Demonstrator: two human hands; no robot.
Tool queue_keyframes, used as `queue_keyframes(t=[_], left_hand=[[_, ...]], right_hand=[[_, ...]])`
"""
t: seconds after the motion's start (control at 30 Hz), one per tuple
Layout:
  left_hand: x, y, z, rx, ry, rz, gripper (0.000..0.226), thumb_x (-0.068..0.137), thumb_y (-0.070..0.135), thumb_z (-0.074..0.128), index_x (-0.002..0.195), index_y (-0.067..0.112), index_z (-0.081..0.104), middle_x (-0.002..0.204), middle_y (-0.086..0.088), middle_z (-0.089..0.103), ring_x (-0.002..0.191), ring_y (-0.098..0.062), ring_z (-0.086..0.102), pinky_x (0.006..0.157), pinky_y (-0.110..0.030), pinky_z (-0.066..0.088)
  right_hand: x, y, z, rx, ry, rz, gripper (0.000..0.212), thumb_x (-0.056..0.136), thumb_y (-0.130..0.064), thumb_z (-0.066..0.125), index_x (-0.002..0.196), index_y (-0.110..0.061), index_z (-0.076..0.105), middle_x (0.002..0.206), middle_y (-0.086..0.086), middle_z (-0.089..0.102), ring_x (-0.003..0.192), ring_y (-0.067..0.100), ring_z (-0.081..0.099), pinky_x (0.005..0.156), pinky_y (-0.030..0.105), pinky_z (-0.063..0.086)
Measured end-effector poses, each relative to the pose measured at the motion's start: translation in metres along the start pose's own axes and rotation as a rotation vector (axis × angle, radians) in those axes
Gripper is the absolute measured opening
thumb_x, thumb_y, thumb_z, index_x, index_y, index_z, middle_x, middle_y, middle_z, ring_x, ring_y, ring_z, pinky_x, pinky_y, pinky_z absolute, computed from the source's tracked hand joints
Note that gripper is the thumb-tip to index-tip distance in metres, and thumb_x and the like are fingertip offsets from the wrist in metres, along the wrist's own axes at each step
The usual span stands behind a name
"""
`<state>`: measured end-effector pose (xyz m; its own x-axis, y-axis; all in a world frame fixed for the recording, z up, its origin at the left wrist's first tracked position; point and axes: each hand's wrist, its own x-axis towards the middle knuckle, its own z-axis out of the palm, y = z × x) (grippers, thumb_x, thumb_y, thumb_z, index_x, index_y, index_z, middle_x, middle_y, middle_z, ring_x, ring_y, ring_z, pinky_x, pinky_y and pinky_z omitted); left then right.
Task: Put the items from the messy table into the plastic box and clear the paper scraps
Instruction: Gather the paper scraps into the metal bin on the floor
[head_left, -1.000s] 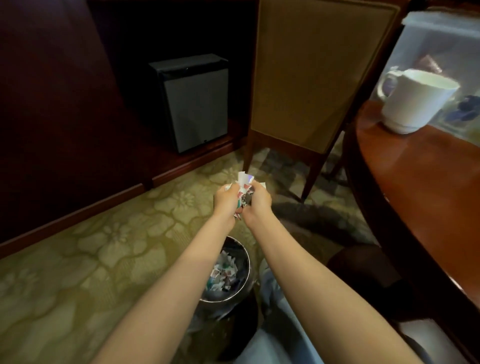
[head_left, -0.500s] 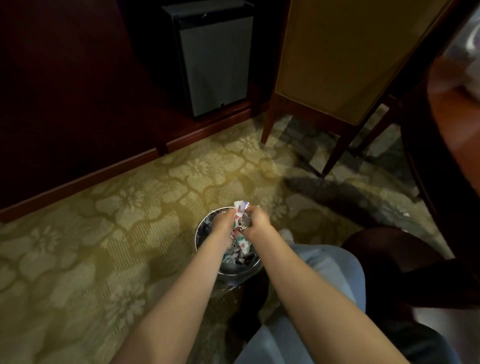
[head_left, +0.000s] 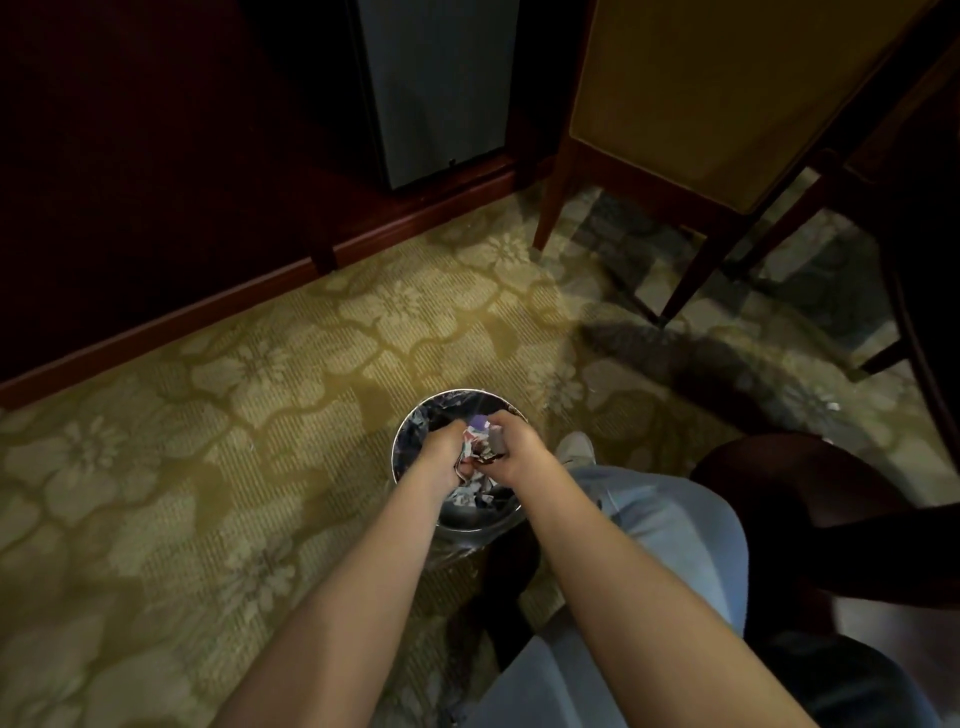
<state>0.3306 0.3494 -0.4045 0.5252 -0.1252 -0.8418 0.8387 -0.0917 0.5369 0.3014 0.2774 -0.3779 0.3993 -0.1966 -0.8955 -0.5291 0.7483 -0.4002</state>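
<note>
Under you spreads a yellow-green flowered carpet (head_left: 208, 467). On it, at the upper right, stands a padded wooden chair (head_left: 727, 104), with a grey-fronted cabinet (head_left: 441, 88) against the dark wall to its left. Your leg in pale jeans (head_left: 670, 525) comes in from the lower right, close beside a round metal bin (head_left: 410, 421) that stands on the carpet. Your left hand (head_left: 441, 452) and right hand (head_left: 514, 447) meet over the bin's mouth, side by side, fingers curled inward. Together your hands grip a crumpled wad of paper scraps (head_left: 478, 441), held right at rim level. Below the wad, inside the bin, lie loose scraps (head_left: 467, 499), white and coloured, in a heap
</note>
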Motion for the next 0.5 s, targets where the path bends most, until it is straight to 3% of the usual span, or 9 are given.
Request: queue_keyframes(t=[0.07,0.13,0.23,0.4,0.47,0.5], left_hand=[[0.003,0.000,-0.002,0.001,0.010,-0.026,0.034,0.096,0.011,0.037,0.063,0.013,0.043,0.048,-0.001,0.041,0.028,-0.007,0.033,0.028,-0.005,0.020],[0.006,0.000,-0.002,-0.005,0.025,-0.045,0.034,0.097,0.015,0.039,0.064,0.013,0.044,0.050,-0.001,0.041,0.026,-0.006,0.034,0.028,-0.006,0.021],[0.009,0.000,-0.003,-0.036,0.017,-0.077,0.034,0.097,0.018,0.039,0.064,0.013,0.044,0.040,0.000,0.044,0.021,-0.006,0.035,0.028,-0.007,0.024],[0.006,0.002,-0.002,-0.055,0.019,-0.089,0.039,0.100,0.018,0.031,0.062,0.011,0.039,0.028,0.001,0.041,0.018,-0.009,0.036,0.028,-0.006,0.025],[0.001,0.003,0.002,-0.086,-0.011,-0.087,0.038,0.100,0.017,0.029,0.066,0.009,0.041,0.041,-0.007,0.050,0.033,-0.017,0.049,0.036,-0.015,0.038],[-0.002,0.004,0.002,-0.101,-0.009,-0.099,0.036,0.100,0.018,0.030,0.070,0.008,0.044,0.057,-0.011,0.054,0.048,-0.021,0.053,0.049,-0.024,0.045]], right_hand=[[-0.002,-0.001,-0.001,0.021,-0.011,0.020,0.025,0.094,-0.008,0.039,0.071,-0.004,0.048,0.072,0.012,0.050,0.063,0.022,0.048,0.064,0.032,0.042],[0.003,-0.001,-0.005,0.041,-0.017,0.023,0.024,0.095,-0.009,0.042,0.072,-0.005,0.047,0.079,0.012,0.051,0.066,0.022,0.047,0.081,0.039,0.044],[0.005,-0.004,-0.011,0.026,0.003,0.015,0.023,0.095,-0.010,0.043,0.073,-0.007,0.045,0.080,0.009,0.046,0.069,0.021,0.043,0.102,0.042,0.038],[0.003,-0.006,-0.015,0.030,0.007,0.059,0.019,0.096,-0.014,0.044,0.080,-0.004,0.048,0.081,0.012,0.045,0.070,0.023,0.047,0.097,0.039,0.042],[0.003,-0.007,-0.016,0.044,-0.003,0.056,0.017,0.097,-0.015,0.043,0.102,-0.001,0.052,0.079,0.013,0.042,0.087,0.027,0.056,0.096,0.037,0.043],[0.004,-0.007,-0.017,0.043,-0.010,0.045,0.026,0.097,-0.015,0.044,0.117,0.000,0.050,0.082,0.013,0.043,0.106,0.031,0.056,0.099,0.038,0.043]])
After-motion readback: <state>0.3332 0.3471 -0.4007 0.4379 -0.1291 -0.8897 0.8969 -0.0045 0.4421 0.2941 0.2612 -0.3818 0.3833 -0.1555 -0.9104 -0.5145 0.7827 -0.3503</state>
